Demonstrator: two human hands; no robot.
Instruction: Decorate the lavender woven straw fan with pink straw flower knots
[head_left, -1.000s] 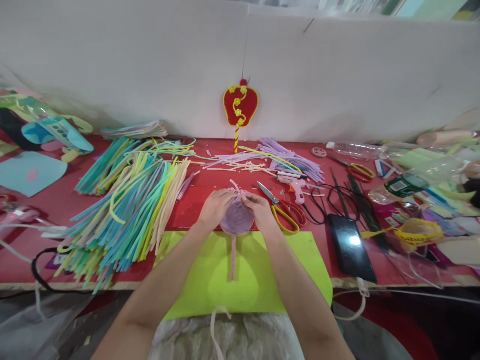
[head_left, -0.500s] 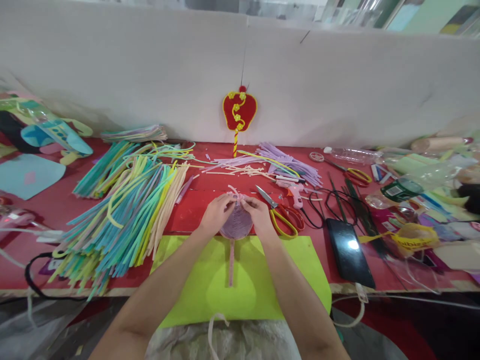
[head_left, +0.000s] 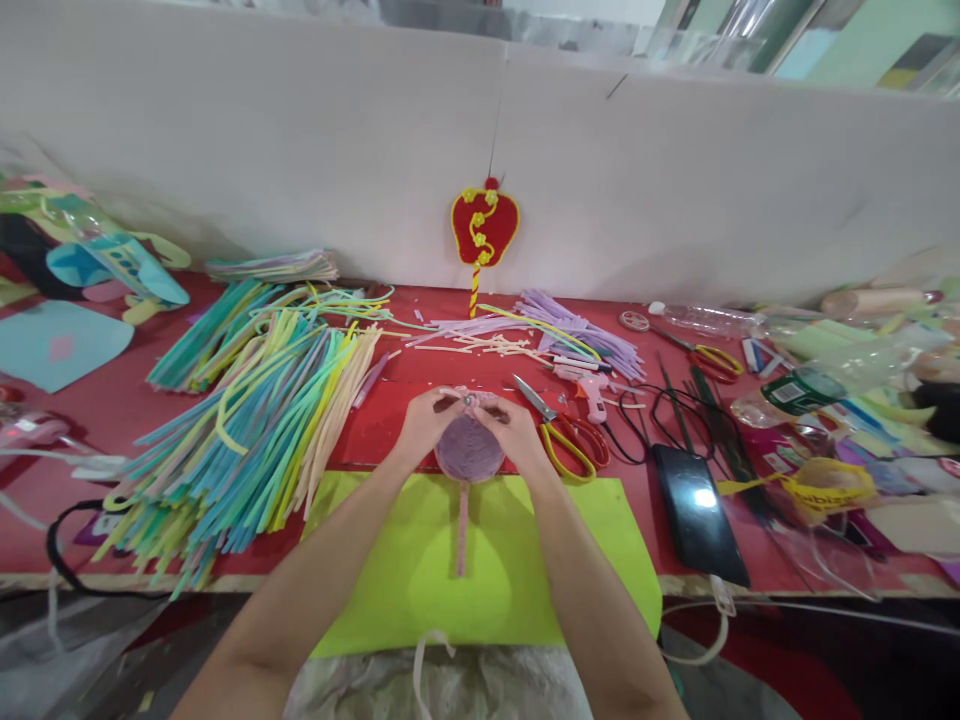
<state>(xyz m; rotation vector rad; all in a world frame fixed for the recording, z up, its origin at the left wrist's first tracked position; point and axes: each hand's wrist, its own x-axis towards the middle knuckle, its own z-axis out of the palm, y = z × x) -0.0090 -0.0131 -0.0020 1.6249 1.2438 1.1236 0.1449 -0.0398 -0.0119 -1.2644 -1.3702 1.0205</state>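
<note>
A small round purple fan (head_left: pixel 470 447) woven from pipe cleaners, with a thin pink handle hanging down, is held upright over a lime-green sheet (head_left: pixel 487 570). My left hand (head_left: pixel 425 422) pinches the fan's upper left rim. My right hand (head_left: pixel 510 430) pinches its upper right rim, fingers closed at the top edge. Both hands meet at the fan's top, where short purple ends stick out.
A big pile of pastel pipe cleaners (head_left: pixel 247 420) lies left. Yellow-handled scissors (head_left: pixel 562 430), a pink glue gun (head_left: pixel 592 385), black cables and a phone (head_left: pixel 697 500) lie right. A red fan ornament (head_left: pixel 484 225) hangs on the white wall. Clutter fills the far right.
My fingers have closed in on the top rim of the purple fan, and the loose ends there look tucked lower. The fan stays in place.
</note>
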